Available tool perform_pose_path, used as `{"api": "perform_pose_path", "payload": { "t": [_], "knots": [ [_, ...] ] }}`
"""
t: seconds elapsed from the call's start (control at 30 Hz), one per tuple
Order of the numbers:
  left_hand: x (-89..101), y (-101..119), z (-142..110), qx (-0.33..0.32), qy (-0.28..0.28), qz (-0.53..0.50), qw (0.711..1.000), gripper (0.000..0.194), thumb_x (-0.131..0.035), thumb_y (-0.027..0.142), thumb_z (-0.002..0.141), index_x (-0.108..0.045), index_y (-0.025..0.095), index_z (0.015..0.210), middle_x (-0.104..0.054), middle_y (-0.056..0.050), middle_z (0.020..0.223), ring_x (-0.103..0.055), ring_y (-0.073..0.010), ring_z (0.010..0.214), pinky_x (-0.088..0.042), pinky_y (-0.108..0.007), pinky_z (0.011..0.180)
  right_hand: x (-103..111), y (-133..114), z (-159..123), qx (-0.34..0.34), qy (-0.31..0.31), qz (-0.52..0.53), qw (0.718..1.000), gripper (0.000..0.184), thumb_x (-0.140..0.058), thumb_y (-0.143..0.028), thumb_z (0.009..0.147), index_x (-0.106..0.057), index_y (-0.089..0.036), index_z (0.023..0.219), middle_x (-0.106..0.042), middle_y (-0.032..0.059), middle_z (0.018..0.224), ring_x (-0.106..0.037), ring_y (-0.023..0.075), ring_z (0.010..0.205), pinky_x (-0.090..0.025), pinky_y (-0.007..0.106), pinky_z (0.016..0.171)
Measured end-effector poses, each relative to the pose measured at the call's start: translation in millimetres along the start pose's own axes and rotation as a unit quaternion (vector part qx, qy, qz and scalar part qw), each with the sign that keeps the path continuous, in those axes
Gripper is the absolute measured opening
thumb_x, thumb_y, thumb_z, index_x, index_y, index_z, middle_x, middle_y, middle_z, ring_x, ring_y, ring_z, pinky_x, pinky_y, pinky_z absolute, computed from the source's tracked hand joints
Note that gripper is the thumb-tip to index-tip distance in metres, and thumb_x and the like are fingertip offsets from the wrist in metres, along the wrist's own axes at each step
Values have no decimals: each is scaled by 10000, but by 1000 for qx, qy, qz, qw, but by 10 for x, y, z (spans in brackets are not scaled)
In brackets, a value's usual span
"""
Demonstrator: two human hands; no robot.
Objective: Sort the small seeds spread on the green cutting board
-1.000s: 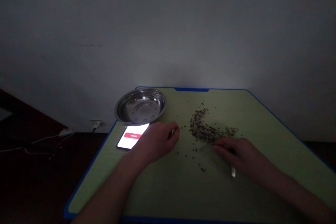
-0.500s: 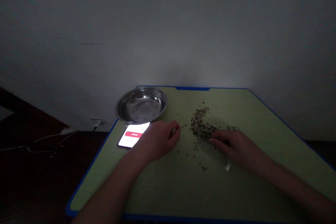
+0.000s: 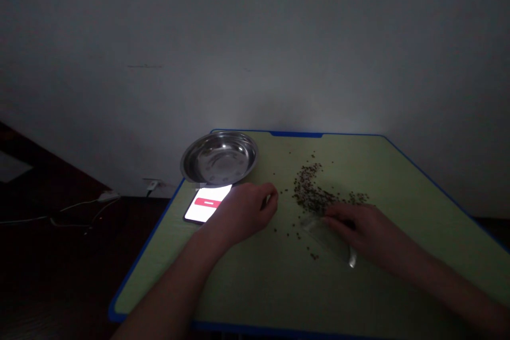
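A dark heap of small seed-like grains [image 3: 311, 191] lies in a curved band on the green table, with loose grains around it. At the heap's near edge my right hand [image 3: 354, 223] is closed in a pinch on a clear plastic bag [image 3: 330, 239]. The bag lies flat below the fingers, partly hidden by the hand, and its near corner shines. To the left of the grains, my left hand [image 3: 253, 207] is curled with thumb and forefinger together. What it holds, if anything, is too small and dark to make out.
A shiny metal bowl [image 3: 219, 162] stands at the table's far left. In front of it a lit phone [image 3: 205, 204] is partly covered by my left wrist. The green table [image 3: 255, 292] has a blue edge, with a wall behind. White cables [image 3: 79, 203] lie at the left.
The view has shifted slightly, moving everything a little to the right. My right hand and the plastic bag have come slightly nearer to me. My left hand keeps its curled pose.
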State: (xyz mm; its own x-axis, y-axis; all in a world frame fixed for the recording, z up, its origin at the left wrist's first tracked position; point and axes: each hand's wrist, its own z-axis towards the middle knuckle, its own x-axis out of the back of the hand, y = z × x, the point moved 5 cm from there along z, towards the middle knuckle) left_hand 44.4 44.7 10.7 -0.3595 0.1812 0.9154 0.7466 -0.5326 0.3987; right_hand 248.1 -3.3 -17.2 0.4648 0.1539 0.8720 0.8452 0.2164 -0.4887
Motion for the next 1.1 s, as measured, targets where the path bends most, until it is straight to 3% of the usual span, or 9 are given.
{"api": "perform_pose_path", "payload": {
  "t": [0.27, 0.83, 1.1],
  "knots": [
    [-6, -6, 5, 2, -4, -1, 1000, 245, -415, 279, 880, -636, 184, 830, -635, -13, 676, -530, -113, 568, -268, -245, 528, 14, 109, 12, -18, -11, -9, 1000, 285, -430, -364, 889, -664, -215, 820, -684, 22, 697, -611, 181, 610, -409, 316, 575],
    [-9, -10, -13, 1, 9, 1, 1000, 254, -420, 296, 884, -648, 189, 849, -624, -15, 670, -517, -114, 563, -263, -246, 525, -64, -144, 128, 15, 3, -38, 999, 255, -452, -323, 897, -681, -227, 842, -703, 16, 721, -626, 172, 632, -426, 289, 578],
    [-14, -12, -15, -6, 5, 6, 1000, 269, -410, 305, 894, -646, 184, 853, -640, -24, 694, -537, -124, 585, -275, -247, 528, -123, -277, 287, 71, -9, -100, 992, 236, -463, -324, 909, -683, -240, 890, -722, 29, 781, -646, 187, 679, -409, 285, 584]
  ]
}}
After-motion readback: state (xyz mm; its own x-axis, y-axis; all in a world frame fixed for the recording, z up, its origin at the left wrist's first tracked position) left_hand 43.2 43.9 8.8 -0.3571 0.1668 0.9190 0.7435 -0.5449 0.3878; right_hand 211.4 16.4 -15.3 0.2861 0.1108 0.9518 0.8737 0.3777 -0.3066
